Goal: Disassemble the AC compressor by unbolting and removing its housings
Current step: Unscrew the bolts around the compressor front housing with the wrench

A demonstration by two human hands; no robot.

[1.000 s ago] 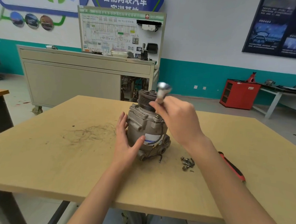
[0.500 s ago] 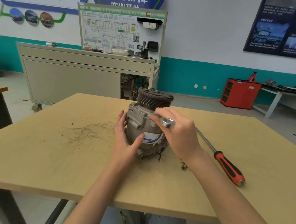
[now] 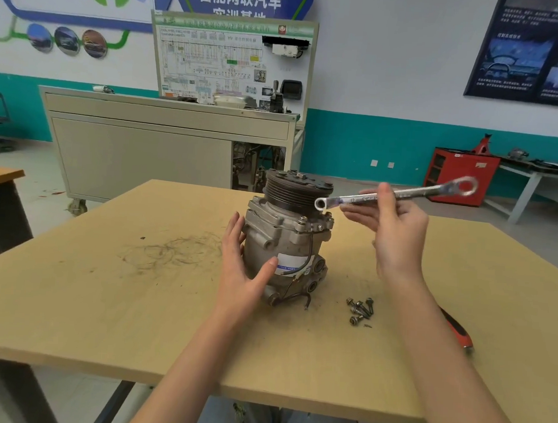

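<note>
Left hand [image 3: 239, 270], fingers straight, is steadying the AC compressor [image 3: 286, 240] upright; right hand [image 3: 396, 230] is pinching the ring spanner [image 3: 352, 199], aiming for a housing bolt [image 3: 304, 219].

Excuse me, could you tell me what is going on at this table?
A person is taking apart an AC compressor that stands upright on the wooden table. The left hand steadies its body, while the right hand holds a ring spanner raised beside the pulley, not on any bolt. Several loose bolts lie to the right, near a red-handled screwdriver.
</note>
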